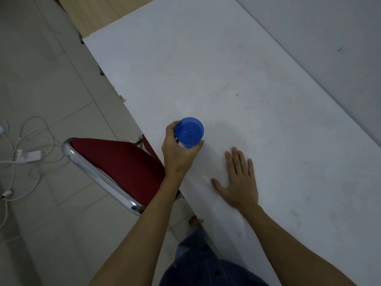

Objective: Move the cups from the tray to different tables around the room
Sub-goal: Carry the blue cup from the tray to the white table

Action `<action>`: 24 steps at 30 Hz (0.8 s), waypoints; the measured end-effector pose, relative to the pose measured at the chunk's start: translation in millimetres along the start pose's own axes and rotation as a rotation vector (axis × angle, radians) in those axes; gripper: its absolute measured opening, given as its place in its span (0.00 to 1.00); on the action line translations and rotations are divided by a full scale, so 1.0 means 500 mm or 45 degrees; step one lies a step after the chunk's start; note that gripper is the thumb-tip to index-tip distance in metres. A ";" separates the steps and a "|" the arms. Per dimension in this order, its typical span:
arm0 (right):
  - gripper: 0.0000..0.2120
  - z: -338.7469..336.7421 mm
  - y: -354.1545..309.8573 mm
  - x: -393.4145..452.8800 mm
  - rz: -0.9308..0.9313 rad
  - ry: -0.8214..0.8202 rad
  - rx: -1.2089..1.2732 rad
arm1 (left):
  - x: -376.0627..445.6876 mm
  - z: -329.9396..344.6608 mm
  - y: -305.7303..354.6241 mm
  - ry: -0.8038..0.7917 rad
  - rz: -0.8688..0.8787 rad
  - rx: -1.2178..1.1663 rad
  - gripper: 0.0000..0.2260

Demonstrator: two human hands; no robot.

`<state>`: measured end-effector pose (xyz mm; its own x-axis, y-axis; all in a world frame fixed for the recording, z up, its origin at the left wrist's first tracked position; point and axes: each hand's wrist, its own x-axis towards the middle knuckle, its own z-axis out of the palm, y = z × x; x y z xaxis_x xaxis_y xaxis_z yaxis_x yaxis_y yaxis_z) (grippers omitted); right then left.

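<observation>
Cup [190, 132] in left grip [179, 150], apparently above table [226, 69]; chair [115, 159] beside.

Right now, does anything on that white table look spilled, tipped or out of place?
Nothing stands out. The blue cup is upright in the left hand, the right hand lies flat on the white table; only faint smudges.

I see lots of bare room on the white desk [237, 69], far ahead and to the right. The right hand [239, 182] lies flat on it, just beside the left hand [177, 153] with the blue cup [190, 132]. A red chair [115, 164] blocks the desk's left edge. The wall [329, 38] shuts off the far right side.
</observation>
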<state>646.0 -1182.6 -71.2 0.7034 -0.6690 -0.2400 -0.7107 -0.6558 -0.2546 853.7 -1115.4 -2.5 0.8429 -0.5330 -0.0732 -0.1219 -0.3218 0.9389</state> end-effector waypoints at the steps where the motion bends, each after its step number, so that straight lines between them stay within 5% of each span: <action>1: 0.47 0.000 0.001 0.000 0.004 -0.007 -0.005 | 0.003 0.002 -0.003 -0.003 -0.007 0.006 0.36; 14: 0.49 -0.050 0.003 -0.014 -0.052 -0.111 0.063 | -0.069 -0.041 0.034 0.026 -0.199 0.249 0.46; 24: 0.49 -0.215 0.042 -0.176 -0.236 -0.067 0.048 | -0.329 -0.105 0.102 -0.276 0.184 0.939 0.42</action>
<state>568.1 -1175.0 45.1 0.8226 -0.5181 -0.2343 -0.5686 -0.7517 -0.3340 736.3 -1002.9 75.4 0.6800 -0.7260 -0.1025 -0.6038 -0.6338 0.4835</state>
